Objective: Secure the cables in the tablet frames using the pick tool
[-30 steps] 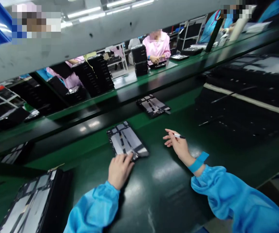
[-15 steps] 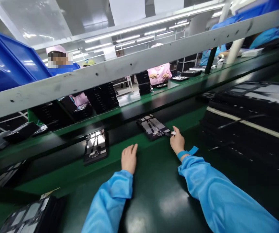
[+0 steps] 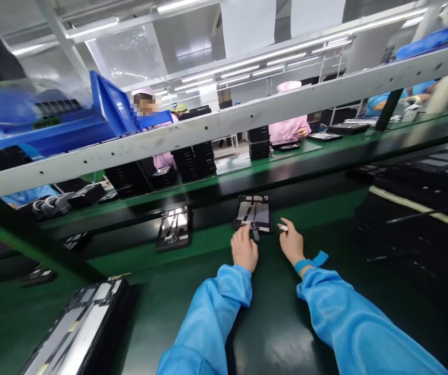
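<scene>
Had left hand [image 3: 244, 249] just below centre of frame, fingertips [image 3: 249, 230] resting on near edge of black-framed tablet panel [image 3: 253, 213], no clamp on it. Had right hand [image 3: 292, 242] just beside panel's lower right corner, not touching it, small white marker pen [image 3: 283, 227] pinched in fingers, blue wrist strap [image 3: 311, 263] around wrist. Held hands apart, only a narrow gap between them, panel lying flat just ahead of both on green conveyor belt [image 3: 208, 258].

Saw second tablet panel [image 3: 174, 227] further left on belt, well apart from left hand. Saw long stack of panels [image 3: 77, 328] at lower left, dark stacked panels [image 3: 414, 208] at right. Beyond, white rail [image 3: 224, 121] crossing upper frame, blue plastic bin [image 3: 106, 107] at upper left. Past rail, co-worker in pink smock [image 3: 289, 130] right of centre, black stacked trays [image 3: 258, 143] just beside
</scene>
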The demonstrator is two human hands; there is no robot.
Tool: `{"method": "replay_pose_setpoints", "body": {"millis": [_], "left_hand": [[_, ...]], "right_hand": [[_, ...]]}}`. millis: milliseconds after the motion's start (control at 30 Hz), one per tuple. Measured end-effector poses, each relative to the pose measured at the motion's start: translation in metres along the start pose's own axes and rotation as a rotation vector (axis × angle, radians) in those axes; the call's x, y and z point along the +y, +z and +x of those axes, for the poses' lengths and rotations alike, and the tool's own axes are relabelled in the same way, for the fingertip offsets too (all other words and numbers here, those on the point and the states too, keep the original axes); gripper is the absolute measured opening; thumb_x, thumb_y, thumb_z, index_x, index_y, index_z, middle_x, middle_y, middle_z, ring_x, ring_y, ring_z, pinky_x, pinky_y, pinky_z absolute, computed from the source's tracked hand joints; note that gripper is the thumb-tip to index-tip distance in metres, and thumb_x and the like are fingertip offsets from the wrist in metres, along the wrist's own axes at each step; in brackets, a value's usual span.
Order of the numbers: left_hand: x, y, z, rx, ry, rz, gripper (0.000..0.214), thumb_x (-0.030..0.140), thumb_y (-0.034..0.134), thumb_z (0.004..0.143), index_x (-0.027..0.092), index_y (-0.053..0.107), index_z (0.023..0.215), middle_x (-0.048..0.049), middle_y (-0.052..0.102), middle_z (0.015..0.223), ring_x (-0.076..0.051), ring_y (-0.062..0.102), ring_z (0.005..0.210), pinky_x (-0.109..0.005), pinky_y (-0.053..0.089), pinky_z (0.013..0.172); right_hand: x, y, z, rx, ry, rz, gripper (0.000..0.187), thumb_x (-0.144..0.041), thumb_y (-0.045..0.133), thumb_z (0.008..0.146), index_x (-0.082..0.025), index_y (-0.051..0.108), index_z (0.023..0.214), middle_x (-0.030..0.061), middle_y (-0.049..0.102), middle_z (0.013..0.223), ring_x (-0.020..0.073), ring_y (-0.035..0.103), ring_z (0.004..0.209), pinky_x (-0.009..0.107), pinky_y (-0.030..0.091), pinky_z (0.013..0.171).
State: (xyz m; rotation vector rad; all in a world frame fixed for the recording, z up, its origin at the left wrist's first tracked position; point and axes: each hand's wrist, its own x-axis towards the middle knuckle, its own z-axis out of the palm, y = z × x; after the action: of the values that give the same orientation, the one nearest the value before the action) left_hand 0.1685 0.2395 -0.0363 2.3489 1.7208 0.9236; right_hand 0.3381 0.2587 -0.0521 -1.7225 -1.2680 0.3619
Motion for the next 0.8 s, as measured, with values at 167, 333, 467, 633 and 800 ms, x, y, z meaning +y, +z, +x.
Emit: {"method": "replay_pose_setpoints", "body": {"millis": [167, 333, 467, 633, 800], "left_hand": [[-0.037, -0.012, 0.019, 0.072, -0.318, -0.026, 0.064, 0.011, 0.040, 0.089, 0.003, 0.022, 0.150, -0.0283, 0.037, 0.146, -0.037, 0.036, 0.137, -0.055, 0.030, 0.109], [-0.052, -0.009, 0.033, -0.025, -0.320, -0.115, 0.064, 0.016, 0.055, 0.088, 0.010, 0.034, 0.148, -0.0193, 0.056, 0.133, -0.030, 0.052, 0.124, -0.044, 0.036, 0.108], [-0.051, -0.009, 0.032, -0.001, -0.348, -0.192, 0.045, 0.034, 0.055, 0.096, 0.017, 0.047, 0.137, -0.0121, 0.056, 0.130, -0.026, 0.056, 0.117, -0.049, 0.043, 0.101], [-0.051, -0.029, 0.003, -0.010, -0.408, -0.265, 0.035, 0.037, 0.057, 0.096, 0.017, 0.055, 0.124, -0.0103, 0.056, 0.127, -0.024, 0.058, 0.110, -0.046, 0.050, 0.093], [-0.052, -0.075, -0.071, -0.264, -0.331, -0.331, 0.032, 0.038, 0.058, 0.091, 0.013, 0.063, 0.111, -0.0026, 0.061, 0.088, -0.014, 0.058, 0.077, -0.029, 0.050, 0.074]], "right_hand": [[-0.009, 0.013, -0.013, 0.005, 0.039, -0.035, 0.049, -0.010, 0.045, 0.087, -0.016, 0.055, 0.135, 0.0122, 0.074, 0.110, 0.0288, 0.070, 0.094, 0.034, 0.049, 0.080], [-0.019, 0.028, -0.012, -0.009, 0.031, -0.030, 0.048, -0.012, 0.049, 0.085, -0.014, 0.059, 0.132, 0.0143, 0.075, 0.097, 0.0292, 0.070, 0.086, 0.034, 0.049, 0.074], [-0.021, 0.029, -0.009, -0.008, 0.035, 0.030, 0.044, -0.027, 0.050, 0.087, -0.015, 0.062, 0.127, 0.0144, 0.076, 0.090, 0.0309, 0.070, 0.081, 0.037, 0.049, 0.072], [-0.014, 0.015, -0.022, -0.023, 0.021, 0.167, 0.058, -0.046, 0.051, 0.082, -0.013, 0.056, 0.130, 0.0151, 0.075, 0.106, 0.0284, 0.070, 0.088, 0.038, 0.053, 0.078], [0.008, -0.021, -0.066, -0.352, -0.121, 0.257, 0.064, -0.049, 0.062, 0.073, -0.018, 0.058, 0.129, 0.0121, 0.071, 0.120, 0.0215, 0.069, 0.068, 0.035, 0.057, 0.068]]}}
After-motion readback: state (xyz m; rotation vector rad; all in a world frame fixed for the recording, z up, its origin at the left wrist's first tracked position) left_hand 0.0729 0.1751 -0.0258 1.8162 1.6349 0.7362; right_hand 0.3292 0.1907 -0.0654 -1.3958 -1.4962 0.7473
